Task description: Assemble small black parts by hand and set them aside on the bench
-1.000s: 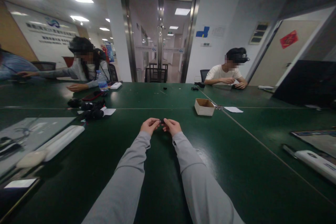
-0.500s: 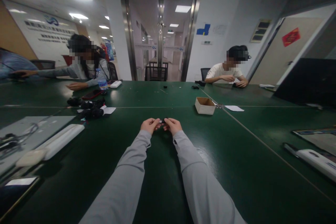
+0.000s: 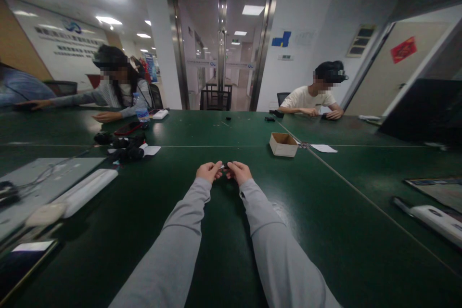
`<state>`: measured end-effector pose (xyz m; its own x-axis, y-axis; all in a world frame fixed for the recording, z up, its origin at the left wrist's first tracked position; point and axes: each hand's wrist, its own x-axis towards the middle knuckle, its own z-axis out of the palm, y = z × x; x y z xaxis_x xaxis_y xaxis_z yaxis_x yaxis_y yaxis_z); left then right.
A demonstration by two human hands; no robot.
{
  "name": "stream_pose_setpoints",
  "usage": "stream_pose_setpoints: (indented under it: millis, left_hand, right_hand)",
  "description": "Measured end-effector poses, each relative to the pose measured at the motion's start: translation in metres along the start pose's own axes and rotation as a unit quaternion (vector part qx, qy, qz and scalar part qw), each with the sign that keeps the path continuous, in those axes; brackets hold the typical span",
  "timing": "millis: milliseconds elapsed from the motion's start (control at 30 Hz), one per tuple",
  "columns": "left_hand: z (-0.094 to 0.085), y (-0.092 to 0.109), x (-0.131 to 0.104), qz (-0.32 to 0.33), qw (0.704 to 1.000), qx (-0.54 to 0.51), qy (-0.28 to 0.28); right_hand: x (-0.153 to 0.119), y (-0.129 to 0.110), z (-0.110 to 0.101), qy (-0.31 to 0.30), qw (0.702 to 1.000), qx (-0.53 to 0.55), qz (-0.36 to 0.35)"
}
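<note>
My left hand [image 3: 208,172] and my right hand [image 3: 240,172] meet over the middle of the green table [image 3: 224,231]. Between their fingertips is a small dark piece [image 3: 225,166] with a bright, silvery part toward the left. My left thumb and fingers pinch the silvery side, while the right ones grip the dark side. Fingers cover much of it, and it is too small to tell its kind. Both arms reach forward in grey sleeves.
An open cardboard box [image 3: 283,146] stands ahead to the right, near a white paper [image 3: 324,148]. To the left lie black devices [image 3: 122,145], a long white object [image 3: 92,192] and a phone [image 3: 29,264]. Co-workers sit across the table; a water bottle [image 3: 142,109] stands before one.
The small piece shows a little more between my fingertips, its silvery part toward the left hand. Both hands keep their pinch. The whole view has shifted slightly.
</note>
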<state>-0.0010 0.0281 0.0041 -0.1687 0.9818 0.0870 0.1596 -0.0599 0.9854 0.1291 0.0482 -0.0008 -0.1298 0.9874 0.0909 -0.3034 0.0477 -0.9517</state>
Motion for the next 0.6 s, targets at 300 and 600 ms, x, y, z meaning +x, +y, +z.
stream_pose_setpoints:
  millis: [300,600]
  left_hand:
    - [0.0004,-0.0003,0.0023,-0.014,0.999,0.026,-0.027]
    - [0.0,0.0093,-0.0065,-0.006,0.997,0.069,-0.017]
  right_hand:
    - [0.0008,0.0013,-0.0032,-0.024,1.0,0.011,-0.005]
    - [-0.0001,0.0023,-0.004,-0.031,0.999,-0.005,-0.021]
